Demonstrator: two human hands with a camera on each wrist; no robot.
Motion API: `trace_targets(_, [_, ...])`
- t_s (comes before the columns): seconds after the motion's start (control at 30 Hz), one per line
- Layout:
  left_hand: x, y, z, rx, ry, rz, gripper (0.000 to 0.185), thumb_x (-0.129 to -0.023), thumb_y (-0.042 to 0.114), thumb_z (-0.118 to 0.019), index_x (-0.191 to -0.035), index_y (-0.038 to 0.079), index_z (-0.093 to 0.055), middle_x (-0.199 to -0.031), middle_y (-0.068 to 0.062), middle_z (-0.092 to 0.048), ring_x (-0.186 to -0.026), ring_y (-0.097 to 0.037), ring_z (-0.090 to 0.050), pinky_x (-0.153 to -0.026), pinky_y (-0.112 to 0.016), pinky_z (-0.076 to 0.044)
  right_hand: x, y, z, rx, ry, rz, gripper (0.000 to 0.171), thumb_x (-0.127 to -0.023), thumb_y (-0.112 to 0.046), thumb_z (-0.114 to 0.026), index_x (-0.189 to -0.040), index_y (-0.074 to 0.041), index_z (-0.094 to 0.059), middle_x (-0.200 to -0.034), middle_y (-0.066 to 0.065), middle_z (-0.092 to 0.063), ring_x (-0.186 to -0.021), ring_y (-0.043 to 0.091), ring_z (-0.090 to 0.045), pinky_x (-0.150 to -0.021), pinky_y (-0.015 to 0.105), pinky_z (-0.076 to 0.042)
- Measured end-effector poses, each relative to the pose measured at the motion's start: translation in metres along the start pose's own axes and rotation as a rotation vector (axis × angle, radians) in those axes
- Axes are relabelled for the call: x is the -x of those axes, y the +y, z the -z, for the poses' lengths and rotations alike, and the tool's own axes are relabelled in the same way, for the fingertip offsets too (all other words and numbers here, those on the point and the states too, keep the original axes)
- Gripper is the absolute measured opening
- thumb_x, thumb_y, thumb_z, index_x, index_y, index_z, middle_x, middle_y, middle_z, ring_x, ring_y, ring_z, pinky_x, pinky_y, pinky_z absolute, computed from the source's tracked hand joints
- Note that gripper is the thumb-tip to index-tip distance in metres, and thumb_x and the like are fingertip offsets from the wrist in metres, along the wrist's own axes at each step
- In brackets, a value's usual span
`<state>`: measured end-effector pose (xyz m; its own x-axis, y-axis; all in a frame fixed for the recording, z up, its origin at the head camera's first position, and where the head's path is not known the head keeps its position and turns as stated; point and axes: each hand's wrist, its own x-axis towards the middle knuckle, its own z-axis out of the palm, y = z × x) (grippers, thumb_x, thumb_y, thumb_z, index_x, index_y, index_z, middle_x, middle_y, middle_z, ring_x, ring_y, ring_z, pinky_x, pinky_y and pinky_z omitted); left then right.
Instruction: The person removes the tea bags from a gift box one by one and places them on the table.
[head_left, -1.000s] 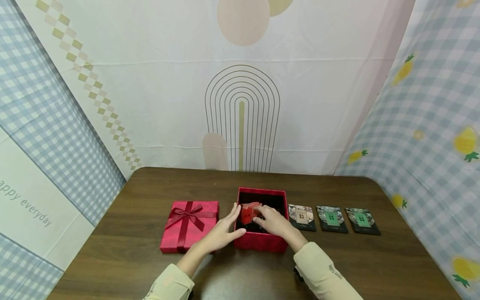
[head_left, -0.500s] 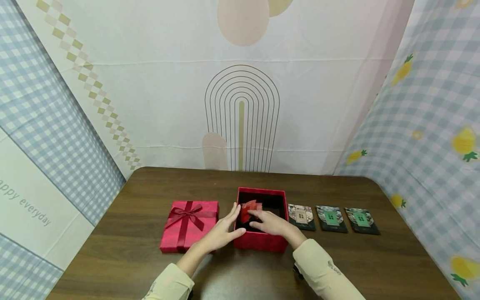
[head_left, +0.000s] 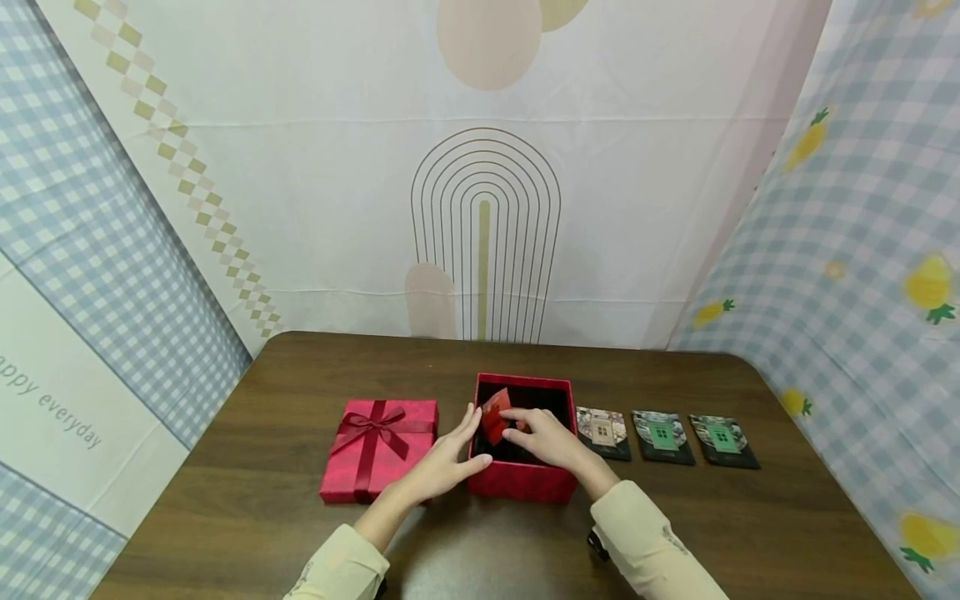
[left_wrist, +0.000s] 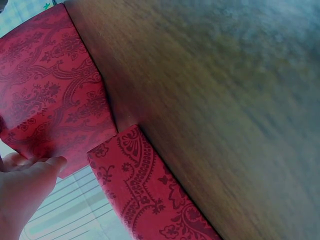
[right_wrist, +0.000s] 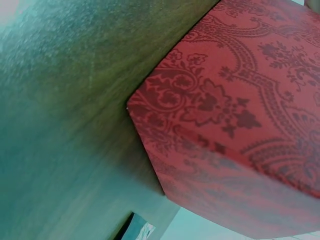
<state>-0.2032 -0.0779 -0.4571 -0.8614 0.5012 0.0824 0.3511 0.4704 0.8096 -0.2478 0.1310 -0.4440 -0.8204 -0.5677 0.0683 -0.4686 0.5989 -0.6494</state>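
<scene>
An open red box [head_left: 521, 482] with a dark inside stands at the table's middle. My right hand [head_left: 542, 433] reaches into it and pinches a small red folded piece [head_left: 494, 414], held tilted on edge near the box's left wall. With straight fingers, my left hand [head_left: 447, 460] rests against the outside of that left wall. The left wrist view shows the patterned box wall [left_wrist: 50, 90], my fingers [left_wrist: 30, 172] on it, and the lid's side [left_wrist: 145, 200]. In the right wrist view only the box's outer wall [right_wrist: 240, 110] and the table appear.
The red lid [head_left: 380, 450] with a ribbon bow lies just left of the box. Three dark cards [head_left: 662, 436] lie in a row to its right; one corner [right_wrist: 137, 227] shows in the right wrist view. Patterned cloth walls surround the brown table [head_left: 750, 517].
My right hand has shifted slightly back and left inside the box, and the red piece now stands more on edge. The left hand has stayed put.
</scene>
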Motion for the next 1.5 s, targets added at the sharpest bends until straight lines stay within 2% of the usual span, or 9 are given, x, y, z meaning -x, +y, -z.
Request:
trace_targets(0.2, [0.001, 0.000, 0.000, 0.010, -0.005, 0.010, 0.070, -0.092, 0.028, -0.053, -0.145, 0.002, -0.016, -0.151, -0.018, -0.003, -0.133, -0.033, -0.024, -0.103, -0.052, -0.025, 0.003, -0.001, 0.003, -0.062, 0.107, -0.021, 0.037, -0.086, -0.010, -0.061, -0.121, 0.001, -0.057, -0.069, 0.000, -0.056, -0.053, 0.007, -0.041, -0.051, 0.022, -0.037])
trace_targets(0.37, [0.000, 0.000, 0.000, 0.013, -0.006, 0.009, 0.071, -0.092, 0.031, -0.053, -0.146, 0.003, -0.015, -0.151, -0.018, -0.003, -0.133, -0.034, -0.024, -0.103, -0.052, -0.025, 0.005, 0.001, 0.005, -0.154, 0.203, -0.069, 0.039, -0.084, -0.006, -0.062, -0.122, -0.002, -0.057, -0.066, 0.000, -0.053, -0.050, 0.006, -0.037, -0.048, 0.022, -0.035])
trace_targets(0.5, [0.000, 0.000, 0.000, 0.014, -0.004, 0.006, 0.071, -0.092, 0.030, -0.054, -0.146, 0.003, -0.015, -0.151, -0.018, -0.003, -0.133, -0.033, -0.022, -0.104, -0.052, -0.024, 0.008, 0.003, 0.006, -0.256, 0.261, -0.099, 0.040, -0.085, -0.004, -0.061, -0.124, -0.002, -0.055, -0.083, 0.009, -0.061, -0.051, 0.005, -0.038, -0.050, 0.022, -0.036])
trace_targets(0.6, [-0.001, -0.001, 0.000, 0.010, -0.004, 0.006, 0.071, -0.092, 0.029, -0.054, -0.145, 0.002, -0.015, -0.151, -0.018, -0.003, -0.134, -0.033, -0.022, -0.104, -0.052, -0.024, 0.010, 0.004, 0.006, -0.336, 0.285, -0.089, 0.041, -0.086, -0.003, -0.060, -0.127, 0.000, -0.052, -0.107, 0.019, -0.061, -0.060, 0.007, -0.046, -0.053, 0.022, -0.038])
trace_targets(0.67, [-0.001, -0.001, 0.000, 0.007, -0.003, 0.008, 0.071, -0.092, 0.031, -0.054, -0.145, 0.002, -0.016, -0.151, -0.019, -0.003, -0.133, -0.033, -0.022, -0.104, -0.052, -0.025, 0.011, 0.004, 0.006, -0.391, 0.294, -0.087, 0.042, -0.087, -0.002, -0.058, -0.128, 0.001, -0.051, -0.114, 0.022, -0.058, -0.067, 0.009, -0.050, -0.055, 0.022, -0.039])
trace_targets(0.9, [0.000, -0.002, -0.001, 0.006, 0.001, 0.009, 0.072, -0.092, 0.032, -0.054, -0.145, 0.003, -0.016, -0.151, -0.020, -0.004, -0.133, -0.033, -0.023, -0.103, -0.052, -0.025, 0.014, 0.005, 0.006, -0.594, 0.332, -0.080, 0.043, -0.088, 0.001, -0.054, -0.130, 0.006, -0.045, -0.111, 0.028, -0.056, -0.074, 0.013, -0.062, -0.064, 0.024, -0.051])
trace_targets(1.1, [-0.001, -0.001, 0.000, 0.005, 0.011, 0.005, 0.070, -0.092, 0.028, -0.054, -0.146, 0.003, -0.016, -0.151, -0.019, -0.004, -0.133, -0.034, -0.023, -0.103, -0.052, -0.025, 0.014, 0.006, 0.009, -0.701, 0.354, -0.071, 0.045, -0.088, 0.002, -0.053, -0.132, 0.005, -0.043, -0.117, 0.031, -0.051, -0.072, 0.009, -0.062, -0.073, 0.033, -0.053])
trace_targets(1.3, [0.000, 0.000, 0.000, -0.007, 0.012, 0.003, 0.072, -0.091, 0.030, -0.055, -0.145, 0.002, -0.017, -0.151, -0.018, -0.004, -0.133, -0.033, -0.023, -0.104, -0.051, -0.024, 0.015, 0.003, 0.011, -0.767, 0.392, -0.111, 0.046, -0.088, 0.005, -0.052, -0.133, 0.005, -0.043, -0.125, 0.029, -0.047, -0.065, 0.006, -0.061, -0.070, 0.021, -0.050])
trace_targets(1.5, [0.000, -0.002, -0.001, -0.009, 0.015, -0.004, 0.072, -0.091, 0.031, -0.055, -0.145, 0.000, -0.017, -0.150, -0.019, -0.005, -0.133, -0.034, -0.024, -0.104, -0.052, -0.025, 0.020, 0.002, 0.011, -0.811, 0.431, -0.139, 0.046, -0.088, 0.005, -0.052, -0.133, 0.004, -0.043, -0.129, 0.027, -0.045, -0.063, 0.005, -0.060, -0.070, 0.018, -0.049])
